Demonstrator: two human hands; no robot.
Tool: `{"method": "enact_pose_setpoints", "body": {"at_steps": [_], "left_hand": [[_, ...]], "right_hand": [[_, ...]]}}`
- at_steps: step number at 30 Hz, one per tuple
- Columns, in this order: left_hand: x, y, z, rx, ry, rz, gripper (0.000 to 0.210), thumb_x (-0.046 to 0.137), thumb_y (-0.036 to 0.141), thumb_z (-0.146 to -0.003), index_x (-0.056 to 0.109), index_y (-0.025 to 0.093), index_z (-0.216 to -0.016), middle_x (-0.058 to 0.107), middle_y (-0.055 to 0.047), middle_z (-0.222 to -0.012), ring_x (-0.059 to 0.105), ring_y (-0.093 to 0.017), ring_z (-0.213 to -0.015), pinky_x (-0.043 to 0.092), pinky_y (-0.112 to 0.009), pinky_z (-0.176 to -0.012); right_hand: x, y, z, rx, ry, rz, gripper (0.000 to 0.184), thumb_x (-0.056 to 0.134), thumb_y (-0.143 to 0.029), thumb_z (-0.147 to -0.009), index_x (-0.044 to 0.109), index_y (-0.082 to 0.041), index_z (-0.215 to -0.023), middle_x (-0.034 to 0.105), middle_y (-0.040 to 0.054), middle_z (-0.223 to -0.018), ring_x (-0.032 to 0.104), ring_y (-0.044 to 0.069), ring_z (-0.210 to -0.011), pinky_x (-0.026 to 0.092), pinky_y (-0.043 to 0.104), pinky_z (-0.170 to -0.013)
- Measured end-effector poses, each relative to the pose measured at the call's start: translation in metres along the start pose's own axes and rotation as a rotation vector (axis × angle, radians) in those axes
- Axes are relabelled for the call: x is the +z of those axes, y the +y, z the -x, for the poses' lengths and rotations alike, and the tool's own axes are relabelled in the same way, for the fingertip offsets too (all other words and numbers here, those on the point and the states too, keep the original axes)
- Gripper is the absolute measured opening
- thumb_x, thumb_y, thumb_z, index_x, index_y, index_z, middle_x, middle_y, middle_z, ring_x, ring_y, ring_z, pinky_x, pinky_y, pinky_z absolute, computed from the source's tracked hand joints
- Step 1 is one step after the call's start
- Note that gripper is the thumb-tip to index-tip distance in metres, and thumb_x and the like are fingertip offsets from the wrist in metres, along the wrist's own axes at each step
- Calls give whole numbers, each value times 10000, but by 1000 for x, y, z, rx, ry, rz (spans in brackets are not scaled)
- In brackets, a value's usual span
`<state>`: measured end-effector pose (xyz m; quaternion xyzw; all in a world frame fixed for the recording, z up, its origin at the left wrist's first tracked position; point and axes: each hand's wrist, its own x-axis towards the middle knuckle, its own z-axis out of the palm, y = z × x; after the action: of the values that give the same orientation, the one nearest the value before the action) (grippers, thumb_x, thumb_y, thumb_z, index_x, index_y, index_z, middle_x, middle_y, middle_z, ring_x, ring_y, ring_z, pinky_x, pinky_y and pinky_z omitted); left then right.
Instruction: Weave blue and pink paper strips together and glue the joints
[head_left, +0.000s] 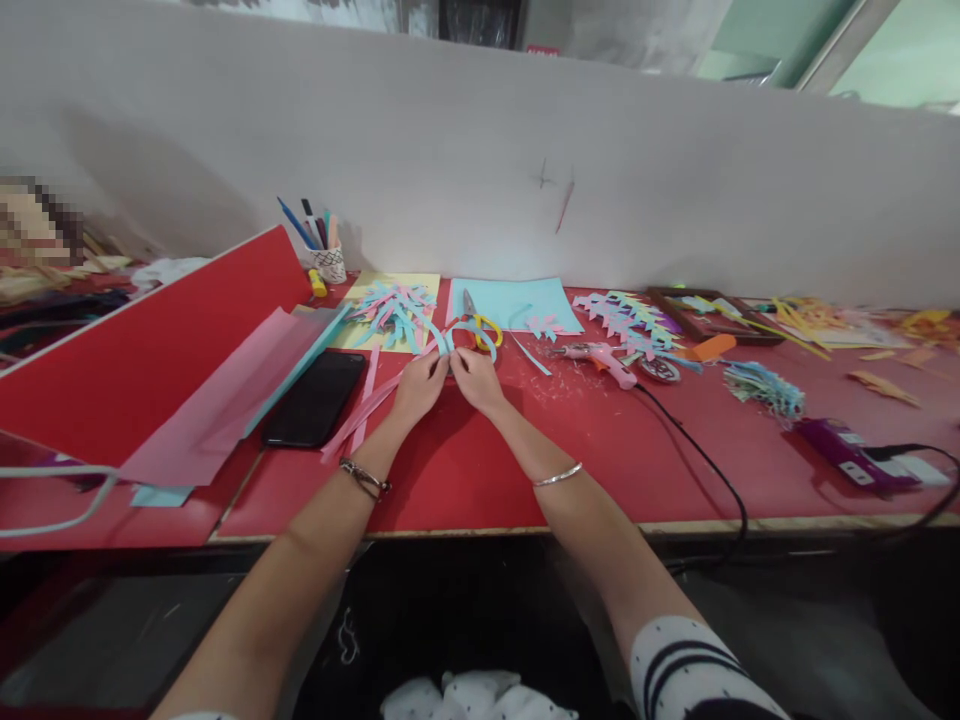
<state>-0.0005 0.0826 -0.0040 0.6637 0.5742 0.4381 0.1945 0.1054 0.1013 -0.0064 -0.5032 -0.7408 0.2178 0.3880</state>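
Note:
Close together over the red table, my left hand point(422, 382) and my right hand point(477, 378) pinch a light blue paper strip point(486, 334) whose ends curve out in loops above the fingertips. Both hands are closed on it. Just beyond them lie scissors point(491, 328) with yellow handles, partly hidden by the strip. Pink paper strips point(367, 402) rest beside my left forearm. A pile of cut pink and blue paper pieces point(397, 312) sits behind my left hand on yellow paper. A light blue sheet point(517, 298) lies behind the scissors.
To the right are a pink glue gun point(604, 362) with a black cord, a purple power strip point(855, 455) and folded paper chains point(626, 318). On the left are a black phone point(315, 400), a pink sheet point(217, 400), a red board point(165, 345) and a pen cup point(328, 264).

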Motion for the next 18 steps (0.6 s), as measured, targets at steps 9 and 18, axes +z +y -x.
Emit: {"method": "enact_pose_setpoints", "body": {"at_steps": [9,18], "left_hand": [[-2,0,1,-25,15,-13,275,400,232,-781,395,194,-508,435,35,-487,431,-116,-512,283,-228,-498],[-3,1,0,-51,5,-30,294,409,222,-791,400,192,-498,450,31,-492,448,-121,-534,302,-233,-531]], "right_hand": [[1,-4,-1,28,3,-80,292,387,-231,-796,294,-206,-520,398,-41,-503,396,105,-511,264,224,-523],[6,-2,-4,129,-30,-235,267,359,-244,-782,312,-205,-523,358,-53,-493,395,96,-510,290,208,-502]]}}
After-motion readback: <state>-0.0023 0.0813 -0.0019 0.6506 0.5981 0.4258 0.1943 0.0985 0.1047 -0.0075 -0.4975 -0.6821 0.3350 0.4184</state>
